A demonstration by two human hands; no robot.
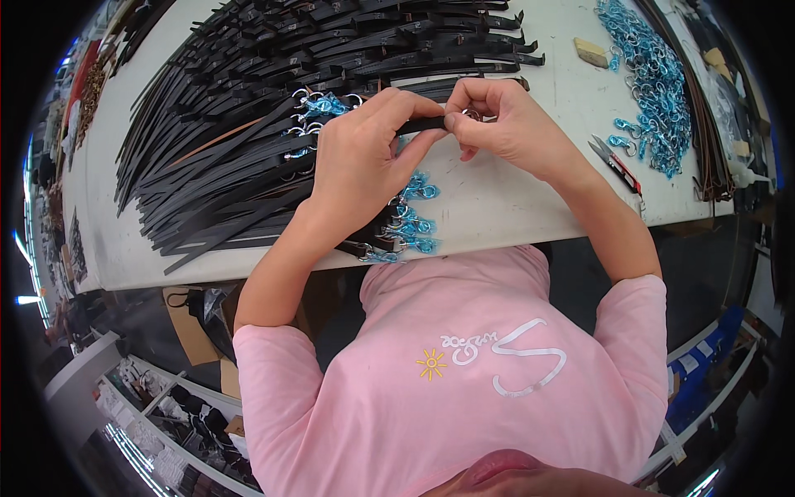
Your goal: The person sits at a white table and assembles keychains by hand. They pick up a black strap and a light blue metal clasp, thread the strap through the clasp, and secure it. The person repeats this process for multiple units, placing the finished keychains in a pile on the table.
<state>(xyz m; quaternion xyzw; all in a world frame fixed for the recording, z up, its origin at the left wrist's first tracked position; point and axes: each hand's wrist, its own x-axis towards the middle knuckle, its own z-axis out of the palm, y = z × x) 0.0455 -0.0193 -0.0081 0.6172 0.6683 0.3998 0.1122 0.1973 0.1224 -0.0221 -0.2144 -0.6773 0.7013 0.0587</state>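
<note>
Over the white table (505,203), my left hand (358,157) pinches a narrow black strap (424,125) between thumb and fingers. My right hand (517,124) is closed on the same strap's end, thumb against forefinger. A small metal ring (470,114) shows at the right fingers; how it joins the strap is hidden. Beneath and beside my left hand lie black straps with metal rings and clasps in blue wrapping (416,224). A large heap of long black straps (215,178) spreads to the left and farther back.
A pile of blue-wrapped metal clasps (654,83) lies at the far right. Thread snips (617,170) with red-and-black handles rest nearer, beside brown straps (708,161). A yellowish block (590,52) sits behind my right hand. Cardboard (189,327) stands below the table's front edge.
</note>
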